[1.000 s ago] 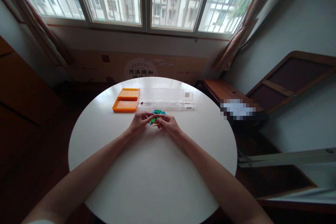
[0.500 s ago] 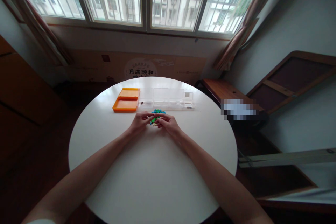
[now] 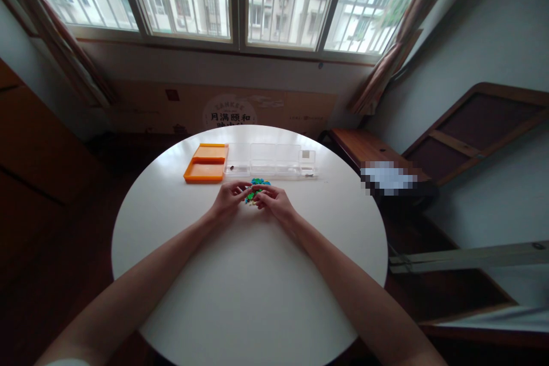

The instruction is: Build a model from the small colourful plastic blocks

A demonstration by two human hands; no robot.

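On the round white table my two hands meet over a small heap of green, blue and yellow pieces. My left hand has its fingers curled and pinched toward the heap. My right hand is likewise closed, its fingertips touching the left hand's at the small coloured pieces. What exactly each pinch holds is too small to make out.
Behind the heap stands a clear plastic compartment box with a small dark item in its left cell. An orange tray and lid lie to its left. A wooden bench sits at the right, with barred windows behind.
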